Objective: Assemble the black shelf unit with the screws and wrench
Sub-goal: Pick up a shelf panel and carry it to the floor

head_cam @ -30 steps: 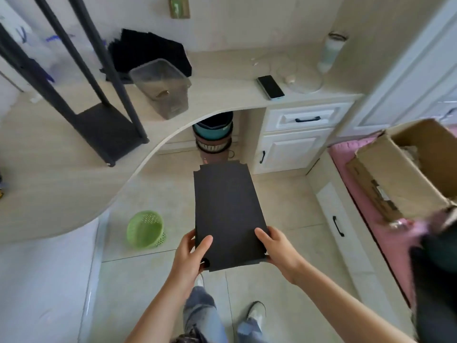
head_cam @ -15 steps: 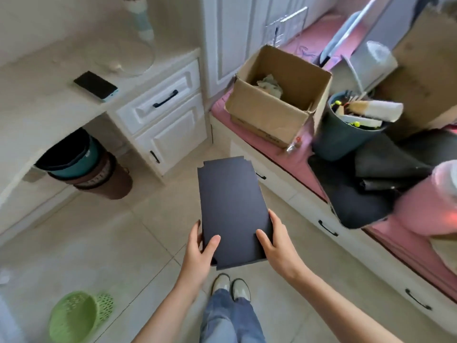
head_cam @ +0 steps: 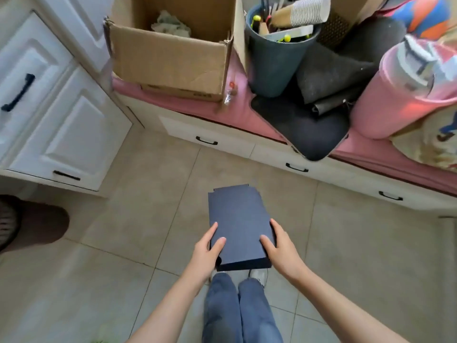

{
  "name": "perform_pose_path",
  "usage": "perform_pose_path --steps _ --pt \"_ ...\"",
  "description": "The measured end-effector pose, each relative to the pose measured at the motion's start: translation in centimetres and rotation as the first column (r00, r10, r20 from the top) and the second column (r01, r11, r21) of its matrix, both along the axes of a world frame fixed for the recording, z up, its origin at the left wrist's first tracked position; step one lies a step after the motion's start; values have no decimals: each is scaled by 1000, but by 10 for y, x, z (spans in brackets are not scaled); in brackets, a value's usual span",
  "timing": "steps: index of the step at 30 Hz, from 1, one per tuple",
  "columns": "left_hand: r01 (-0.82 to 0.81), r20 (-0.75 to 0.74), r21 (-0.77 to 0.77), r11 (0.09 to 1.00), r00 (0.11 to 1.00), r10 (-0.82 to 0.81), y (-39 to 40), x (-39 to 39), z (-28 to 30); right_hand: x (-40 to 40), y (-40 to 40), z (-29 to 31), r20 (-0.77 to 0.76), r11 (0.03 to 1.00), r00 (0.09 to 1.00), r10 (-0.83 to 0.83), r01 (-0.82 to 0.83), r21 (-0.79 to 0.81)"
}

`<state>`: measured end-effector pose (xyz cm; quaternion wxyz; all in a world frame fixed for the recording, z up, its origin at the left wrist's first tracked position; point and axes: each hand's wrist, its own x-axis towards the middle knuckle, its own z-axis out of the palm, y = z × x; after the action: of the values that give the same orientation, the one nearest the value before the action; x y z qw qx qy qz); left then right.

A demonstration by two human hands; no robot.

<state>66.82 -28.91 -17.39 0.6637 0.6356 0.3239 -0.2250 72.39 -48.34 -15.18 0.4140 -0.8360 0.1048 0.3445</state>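
**Black Shelf Board Carried Toward the Pink Bench**

Since half a second ago the view has swung to the right and dipped down, so the cardboard box (head_cam: 173, 58) now sits at the top and the desk with the phone is gone. Both hands have kept the same hold on the board.

At 6 o'clock, closest of all, are blue jeans and shoes. Just above them the left hand (head_cam: 205, 253) grips the near left corner of the black shelf board (head_cam: 237, 219), thumb on top and fingers under. The right hand (head_cam: 282, 251) grips the near right corner the same way. The board is up in the air over the floor tiles, flat and tipped a little away.

I think the board is light, hard and stiff, with notched corners. Its top looks smooth, so it may slip. Holding two side edges seems best.

At 12 o'clock a small clear bag (head_cam: 228, 95) lies on the pink bench (head_cam: 197, 105); it may hold screws, but I cannot tell. At 1 o'clock is a dark bin (head_cam: 274, 65). At 2 o'clock is a pink bucket (head_cam: 400, 90).

No words can be read; a label on the box is too blurry.
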Motion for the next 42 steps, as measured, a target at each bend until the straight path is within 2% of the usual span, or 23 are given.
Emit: perform_pose_path --steps 2,6,10,17,21,28,35,37,39,42 --pt "6 -65 -13 1000 998 -7 -8 1 -24 -1 -10 -28 -46 1000 999 -24 25 2" --pt "31 -139 9 999 990 -29 -29 11 -108 4 -32 -115 -109 998 992 -68 69 1" --pt "61 -150 57 997 987 -51 -35 23 -206 11 -40 -212 -122 997 990 -75 78 19" --pt "71 -99 164 984 994 -55 -20 40 -363 31 -25 -378 -43 998 999 -26 28 48" --pt "21 -39 180 983 999 -14 -1 43 -428 39 -4 -449 39 995 999 -1 -3 103" --pt "-87 46 153 984 996 81 19 35 -500 41 18 -518 95 980 995 -1 -18 196" --pt "-64 53 170 983 997 55 21 14 -534 26 22 -553 115 984 993 32 -51 173" --pt "-50 17 145 988 999 48 18 5 -543 19 21 -558 82 986 995 47 -59 154" --pt "-76 -92 109 991 992 86 16 -4 -549 12 20 -563 27 988 997 75 -78 134" --pt "-43 -222 153 987 972 77 14 -17 -559 4 16 -570 -111 988 991 80 -64 141"
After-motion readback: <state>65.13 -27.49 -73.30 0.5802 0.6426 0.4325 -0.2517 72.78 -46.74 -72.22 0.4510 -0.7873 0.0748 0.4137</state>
